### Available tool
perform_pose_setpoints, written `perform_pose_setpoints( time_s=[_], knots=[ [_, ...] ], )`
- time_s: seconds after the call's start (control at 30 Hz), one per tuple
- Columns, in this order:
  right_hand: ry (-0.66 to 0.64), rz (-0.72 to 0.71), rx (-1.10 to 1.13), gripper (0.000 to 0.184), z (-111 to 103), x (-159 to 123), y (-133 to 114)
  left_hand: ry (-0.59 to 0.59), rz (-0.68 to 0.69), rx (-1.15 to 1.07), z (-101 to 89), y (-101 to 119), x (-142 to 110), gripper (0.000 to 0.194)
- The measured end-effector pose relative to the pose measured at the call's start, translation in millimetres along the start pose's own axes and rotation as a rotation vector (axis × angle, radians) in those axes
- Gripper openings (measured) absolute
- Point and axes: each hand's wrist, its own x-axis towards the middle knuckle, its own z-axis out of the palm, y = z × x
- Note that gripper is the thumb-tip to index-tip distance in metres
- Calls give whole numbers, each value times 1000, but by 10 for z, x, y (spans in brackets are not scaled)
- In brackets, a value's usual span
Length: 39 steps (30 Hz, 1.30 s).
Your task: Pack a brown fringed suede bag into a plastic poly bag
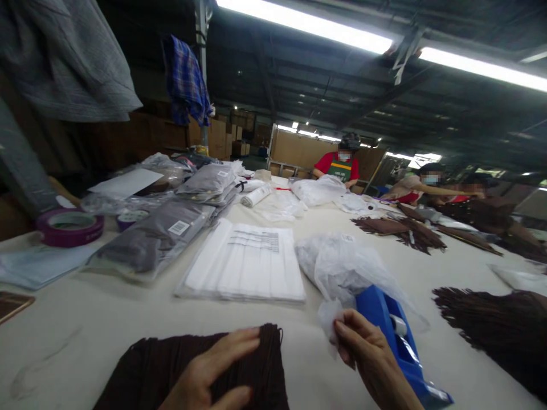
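My left hand (213,373) lies with its fingers apart on a bundle of dark brown fringed material (154,364) at the table's near edge. Between the thumb and fingertips of my right hand (363,344) is a small piece of thin white translucent sheet (329,319). Just right of that hand stands a blue tape dispenser (384,307) with a clear roll in it. Behind the right hand sits a crumpled clear plastic bag (342,262). A stack of flat white printed bags (252,267) rests beyond the brown bundle.
Packed grey items in clear bags (158,233) pile up on the left, near a purple tape roll (70,228). A phone (15,304) lies at the left edge. More brown fringed pieces (491,324) are at right. Co-workers (339,168) stand across the table.
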Motion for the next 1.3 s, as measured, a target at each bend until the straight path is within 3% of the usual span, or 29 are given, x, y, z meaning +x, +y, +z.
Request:
perform_pose_setpoints(
  time_s=[0.07,0.13,0.23,0.33,0.43,0.57,0.7,0.83,0.9,0.97,1.0,1.07,1.17,1.3],
  knots=[
    [-132,91,221,34,188,-186,-92,-146,-171,-288,-16,294,297,71],
    [-210,156,301,33,331,-299,-162,-240,-274,-546,31,523,577,83],
    [-229,164,296,32,462,-380,-192,-426,-489,-971,128,690,712,61],
    [-127,111,211,34,565,-434,-170,-423,-753,-1189,112,663,535,40],
    [16,114,152,38,714,-480,-136,-274,-896,-1085,-72,542,298,31],
    [7,115,107,39,958,-461,-30,-100,-842,-704,-440,367,87,21],
    [-55,73,8,37,1174,-369,192,-60,-771,-331,-738,152,-87,13],
    [-62,-71,-317,34,1330,-303,451,-60,-844,-14,-902,7,-277,11],
    [-40,-127,-438,31,1395,-283,565,16,-698,309,-895,29,-341,18],
    [-30,-157,-503,29,1452,-267,646,131,-331,550,-802,95,-359,28],
    [-36,-166,-524,28,1472,-262,665,141,-123,580,-724,129,-352,31],
    [-68,-192,-562,26,1474,-269,647,22,171,553,-529,163,-324,32],
    [-36,-308,-595,21,1310,-354,490,-190,285,642,-246,86,-317,38],
    [227,-400,-719,23,800,-603,359,-230,300,775,-90,-111,-383,57]
  ],
)
